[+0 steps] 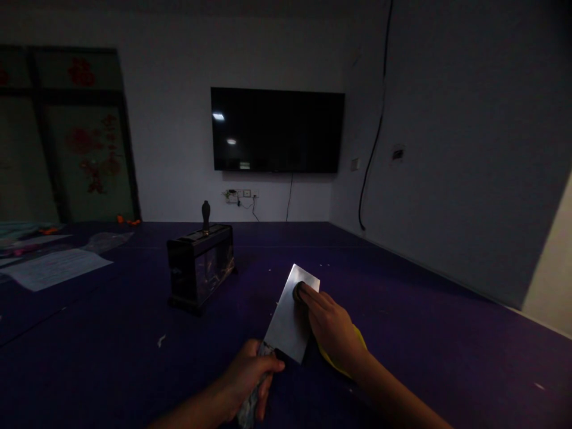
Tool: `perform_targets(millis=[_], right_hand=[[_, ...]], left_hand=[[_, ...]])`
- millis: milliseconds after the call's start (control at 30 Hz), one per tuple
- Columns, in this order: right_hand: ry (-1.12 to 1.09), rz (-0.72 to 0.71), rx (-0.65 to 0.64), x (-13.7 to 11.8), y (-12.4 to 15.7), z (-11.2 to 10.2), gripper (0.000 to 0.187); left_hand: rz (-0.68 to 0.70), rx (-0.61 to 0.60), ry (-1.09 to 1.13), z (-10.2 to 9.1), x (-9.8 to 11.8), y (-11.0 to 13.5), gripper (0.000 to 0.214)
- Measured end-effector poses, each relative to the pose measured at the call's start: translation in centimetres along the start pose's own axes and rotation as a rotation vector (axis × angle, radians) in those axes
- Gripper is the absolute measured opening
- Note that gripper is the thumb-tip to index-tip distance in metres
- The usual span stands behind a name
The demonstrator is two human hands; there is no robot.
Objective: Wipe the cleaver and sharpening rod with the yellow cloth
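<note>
My left hand (250,378) is wrapped round the handle of a cleaver (290,319), whose broad steel blade points away from me over the purple surface. My right hand (330,328) rests on the blade, fingertips pressing a small dark round thing (298,292) near the blade's far end. A yellow cloth (344,357) shows under my right wrist. A dark knife block (201,268) stands beyond the blade to the left, with one dark handle (206,215) sticking up from its top.
The room is dim. A purple surface (424,333) spreads all around. Papers and plastic sheets (53,265) lie at the far left. A black TV (277,130) hangs on the back wall above sockets (243,194). A wall runs along the right.
</note>
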State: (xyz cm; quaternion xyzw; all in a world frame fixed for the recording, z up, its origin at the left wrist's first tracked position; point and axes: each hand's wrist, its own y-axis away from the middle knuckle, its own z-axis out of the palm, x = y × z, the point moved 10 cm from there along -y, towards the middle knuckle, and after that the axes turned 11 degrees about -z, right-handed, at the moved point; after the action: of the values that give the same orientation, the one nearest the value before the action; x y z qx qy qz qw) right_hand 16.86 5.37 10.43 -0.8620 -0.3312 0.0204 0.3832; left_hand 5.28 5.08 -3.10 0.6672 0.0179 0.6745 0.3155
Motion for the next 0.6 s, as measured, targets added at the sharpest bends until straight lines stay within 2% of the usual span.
perform_targets(millis=[233,600], right_hand=[[-0.073,-0.058,-0.001,-1.4,0.0,0.3,0.044],[-0.181,-0.275,-0.084,-5.0,0.2,0.8,0.043]], left_hand=[[0.020,-0.010,0.027,0.0,0.4,0.1,0.020],[0.043,0.043,0.128,-0.9,0.6,-0.2,0.026]])
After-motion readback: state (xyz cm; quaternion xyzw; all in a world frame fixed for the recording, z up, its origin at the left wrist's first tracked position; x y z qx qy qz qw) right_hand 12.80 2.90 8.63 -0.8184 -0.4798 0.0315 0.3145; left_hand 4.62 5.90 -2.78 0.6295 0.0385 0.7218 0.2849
